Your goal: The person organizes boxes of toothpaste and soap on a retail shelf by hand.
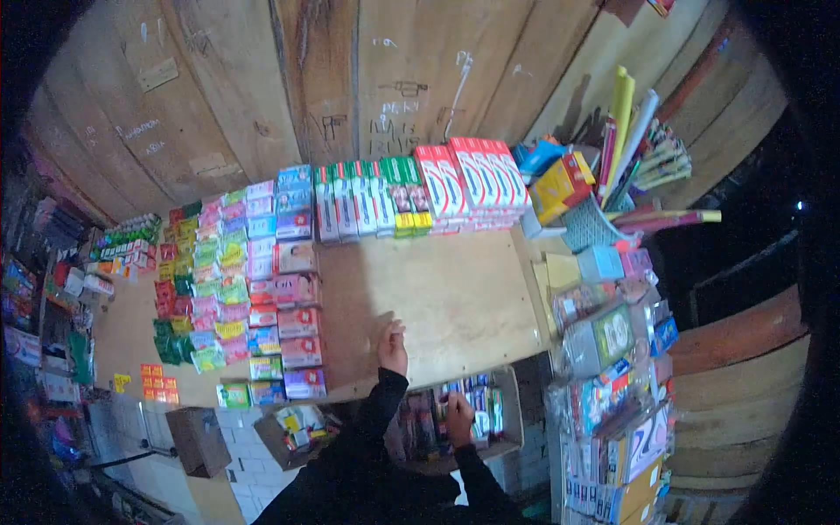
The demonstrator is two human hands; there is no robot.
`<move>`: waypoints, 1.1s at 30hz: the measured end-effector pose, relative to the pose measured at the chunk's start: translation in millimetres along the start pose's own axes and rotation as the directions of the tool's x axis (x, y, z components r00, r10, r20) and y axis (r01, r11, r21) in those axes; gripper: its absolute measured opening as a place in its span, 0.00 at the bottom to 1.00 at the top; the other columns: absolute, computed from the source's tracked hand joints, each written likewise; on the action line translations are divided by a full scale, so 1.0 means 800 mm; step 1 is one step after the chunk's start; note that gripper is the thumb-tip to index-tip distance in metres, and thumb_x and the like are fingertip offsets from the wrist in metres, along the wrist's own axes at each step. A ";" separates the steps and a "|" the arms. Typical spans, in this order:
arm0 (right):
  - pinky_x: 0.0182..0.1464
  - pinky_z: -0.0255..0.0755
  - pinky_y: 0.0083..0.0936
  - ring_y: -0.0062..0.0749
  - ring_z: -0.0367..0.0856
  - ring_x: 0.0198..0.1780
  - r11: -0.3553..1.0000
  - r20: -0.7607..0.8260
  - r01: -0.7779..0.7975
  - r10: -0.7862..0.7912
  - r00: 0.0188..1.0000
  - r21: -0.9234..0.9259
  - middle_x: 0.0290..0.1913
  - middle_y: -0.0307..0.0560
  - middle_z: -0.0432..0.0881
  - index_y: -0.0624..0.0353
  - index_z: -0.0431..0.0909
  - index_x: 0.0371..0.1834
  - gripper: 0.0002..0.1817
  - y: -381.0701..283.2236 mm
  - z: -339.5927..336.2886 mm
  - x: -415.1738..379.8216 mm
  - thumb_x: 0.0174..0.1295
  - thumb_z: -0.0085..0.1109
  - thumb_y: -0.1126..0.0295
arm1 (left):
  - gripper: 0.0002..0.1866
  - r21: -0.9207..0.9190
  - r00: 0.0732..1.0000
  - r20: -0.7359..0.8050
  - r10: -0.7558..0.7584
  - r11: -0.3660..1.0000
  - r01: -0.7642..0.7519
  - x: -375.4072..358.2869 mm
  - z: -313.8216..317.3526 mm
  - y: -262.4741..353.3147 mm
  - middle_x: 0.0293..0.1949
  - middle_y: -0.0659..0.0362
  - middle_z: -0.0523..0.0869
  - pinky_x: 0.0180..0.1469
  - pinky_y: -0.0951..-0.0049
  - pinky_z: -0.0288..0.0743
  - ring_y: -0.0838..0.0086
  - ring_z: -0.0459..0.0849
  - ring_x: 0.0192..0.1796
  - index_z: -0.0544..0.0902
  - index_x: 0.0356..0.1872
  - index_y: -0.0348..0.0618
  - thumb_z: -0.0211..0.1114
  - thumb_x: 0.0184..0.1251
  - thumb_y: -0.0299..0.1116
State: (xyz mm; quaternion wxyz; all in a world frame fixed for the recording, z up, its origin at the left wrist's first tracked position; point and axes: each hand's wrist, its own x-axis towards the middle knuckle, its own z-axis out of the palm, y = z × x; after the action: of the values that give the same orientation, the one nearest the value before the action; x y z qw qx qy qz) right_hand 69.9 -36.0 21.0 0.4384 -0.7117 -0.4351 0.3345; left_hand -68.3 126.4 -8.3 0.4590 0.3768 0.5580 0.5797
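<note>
My left hand (394, 348) is over the front part of the wooden shelf top (437, 289), fingers loosely bent and slightly apart, with nothing visible in it. Lower and to the right, my right hand (459, 422) is over an open cardboard box (509, 420) packed with small narrow cartons (481, 407). Its fingers are curled together; what they hold, if anything, is too small to make out. Along the back of the shelf stand stacked red-and-white toothpaste boxes (486, 175) and green-and-white toothpaste boxes (350, 201).
Rows of soap boxes (297, 324) and colourful sachets (210, 297) cover the shelf's left part. To the right are a blue-grey basket (591, 229) with rolled items and a stack of packaged goods (599, 341). A smaller carton (284, 444) sits below the shelf edge. A plank wall (324, 79) rises behind.
</note>
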 end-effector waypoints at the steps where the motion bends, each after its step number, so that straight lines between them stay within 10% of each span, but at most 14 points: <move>1: 0.38 0.70 0.26 0.26 0.77 0.32 0.995 0.031 -0.101 0.101 0.994 0.000 0.26 0.45 0.79 0.66 0.80 0.32 0.20 0.000 -0.010 -0.001 0.73 0.46 0.61 | 0.13 0.052 0.996 0.087 -0.008 0.999 0.003 -0.032 -0.009 0.013 0.45 0.56 0.84 0.53 0.74 0.72 0.73 0.80 0.48 0.80 0.47 0.35 0.53 0.74 0.35; 8: 0.40 0.72 0.25 0.26 0.80 0.35 0.995 0.104 0.091 -0.087 0.991 -0.033 0.32 0.46 0.83 0.64 0.79 0.40 0.11 0.106 -0.053 -0.009 0.70 0.48 0.69 | 0.14 0.315 0.858 0.459 -0.233 0.945 0.088 -0.194 -0.097 -0.010 0.40 0.57 0.84 0.48 0.72 0.75 0.74 0.82 0.42 0.77 0.52 0.37 0.54 0.75 0.35; 12: 0.42 0.77 0.34 0.43 0.85 0.39 0.936 0.289 -0.073 0.180 0.940 -0.345 0.37 0.55 0.84 0.62 0.79 0.41 0.11 0.161 -0.081 -0.040 0.66 0.55 0.66 | 0.12 0.622 0.772 0.482 -0.414 0.782 0.031 -0.223 -0.130 -0.029 0.39 0.54 0.83 0.46 0.69 0.75 0.71 0.82 0.40 0.77 0.51 0.37 0.54 0.74 0.33; 18: 0.50 0.75 0.42 0.54 0.82 0.48 0.875 0.549 0.152 0.145 0.823 -0.460 0.43 0.61 0.83 0.62 0.77 0.49 0.18 0.196 -0.102 -0.097 0.65 0.57 0.60 | 0.14 0.464 0.790 0.608 -0.073 0.840 -0.279 -0.260 -0.142 -0.097 0.40 0.44 0.83 0.49 0.59 0.76 0.52 0.83 0.44 0.77 0.51 0.37 0.55 0.70 0.32; 22: 0.53 0.74 0.43 0.54 0.80 0.52 0.715 0.520 0.031 0.477 0.708 -0.698 0.49 0.61 0.81 0.64 0.78 0.52 0.21 0.113 -0.104 -0.099 0.65 0.55 0.57 | 0.19 0.602 0.543 0.765 -0.347 0.686 -0.409 -0.265 -0.141 -0.074 0.43 0.44 0.83 0.50 0.53 0.74 0.48 0.82 0.47 0.78 0.53 0.40 0.56 0.66 0.40; 24: 0.53 0.74 0.43 0.54 0.80 0.52 0.830 0.569 0.049 0.336 0.751 -0.556 0.49 0.60 0.81 0.64 0.78 0.51 0.21 0.144 -0.099 -0.097 0.66 0.54 0.57 | 0.21 0.755 0.391 0.656 -0.646 0.562 -0.338 -0.262 -0.124 -0.010 0.46 0.46 0.83 0.54 0.52 0.72 0.51 0.82 0.49 0.78 0.54 0.43 0.56 0.66 0.44; 27: 0.52 0.74 0.43 0.53 0.81 0.51 0.867 0.535 0.014 0.294 0.792 -0.498 0.48 0.59 0.82 0.64 0.78 0.50 0.20 0.177 -0.079 -0.082 0.67 0.53 0.58 | 0.20 0.577 0.454 0.810 -0.372 0.365 -0.731 -0.285 -0.142 -0.002 0.48 0.53 0.84 0.60 0.52 0.65 0.57 0.80 0.54 0.80 0.53 0.49 0.51 0.69 0.47; 32: 0.48 0.75 0.43 0.53 0.81 0.46 0.795 0.574 0.155 0.272 0.772 -0.586 0.45 0.58 0.82 0.62 0.76 0.53 0.25 0.140 -0.055 -0.058 0.64 0.55 0.51 | 0.17 0.487 0.371 0.860 -0.350 0.347 -0.802 -0.294 -0.159 -0.059 0.44 0.59 0.84 0.61 0.48 0.61 0.62 0.80 0.51 0.81 0.48 0.51 0.52 0.67 0.47; 33: 0.53 0.72 0.44 0.52 0.77 0.54 0.574 0.422 0.124 0.422 0.802 -0.810 0.54 0.56 0.78 0.58 0.71 0.60 0.30 0.133 -0.037 -0.051 0.61 0.58 0.49 | 0.17 0.471 0.375 0.874 -0.308 0.349 -0.810 -0.297 -0.160 -0.066 0.42 0.60 0.84 0.60 0.48 0.62 0.63 0.80 0.50 0.81 0.47 0.51 0.53 0.66 0.46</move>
State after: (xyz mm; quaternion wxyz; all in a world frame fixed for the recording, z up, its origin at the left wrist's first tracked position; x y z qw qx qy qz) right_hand 113.8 -108.4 -60.6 -0.1177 -0.7304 -0.5830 0.3358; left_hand -113.9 -141.2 -54.3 0.2662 0.8977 0.3492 -0.0373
